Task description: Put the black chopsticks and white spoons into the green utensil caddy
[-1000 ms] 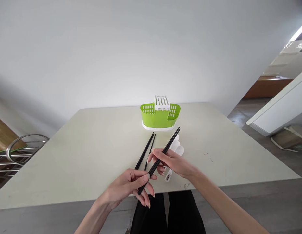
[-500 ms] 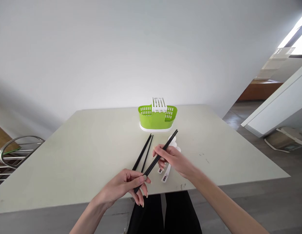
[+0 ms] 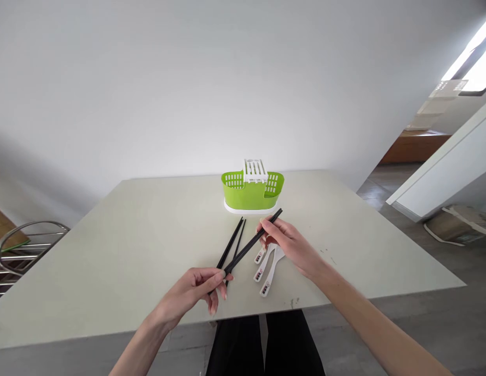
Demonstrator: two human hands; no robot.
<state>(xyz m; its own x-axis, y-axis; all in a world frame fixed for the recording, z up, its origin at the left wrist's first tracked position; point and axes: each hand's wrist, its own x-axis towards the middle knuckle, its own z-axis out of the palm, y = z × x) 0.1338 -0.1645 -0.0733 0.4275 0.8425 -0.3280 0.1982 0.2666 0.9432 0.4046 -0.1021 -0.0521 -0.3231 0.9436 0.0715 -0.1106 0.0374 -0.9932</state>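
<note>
A pair of black chopsticks (image 3: 246, 248) is held slantwise above the table between both hands. My left hand (image 3: 199, 286) pinches the near end, and my right hand (image 3: 287, 240) grips close to the far tips. More black chopsticks (image 3: 230, 243) lie on the table, partly behind the held pair and my left hand. Under and beside my right hand are several white spoons (image 3: 269, 269) with printed handle ends; the hand hides their bowls. Beyond the chopsticks stands a green cutlery basket (image 3: 245, 198) with a white slatted top piece and a white base.
The pale table (image 3: 149, 224) meets a white wall (image 3: 188, 94) at its far side. A metal rack (image 3: 27, 245) is at the left. To the right are a white partition (image 3: 439, 162) and a wrapped bundle (image 3: 460, 224) on the floor.
My left hand has moved slightly left and up along with the chopsticks' near end. My right hand has shifted up and right, closer to the far tips, uncovering more of the spoon handles.
</note>
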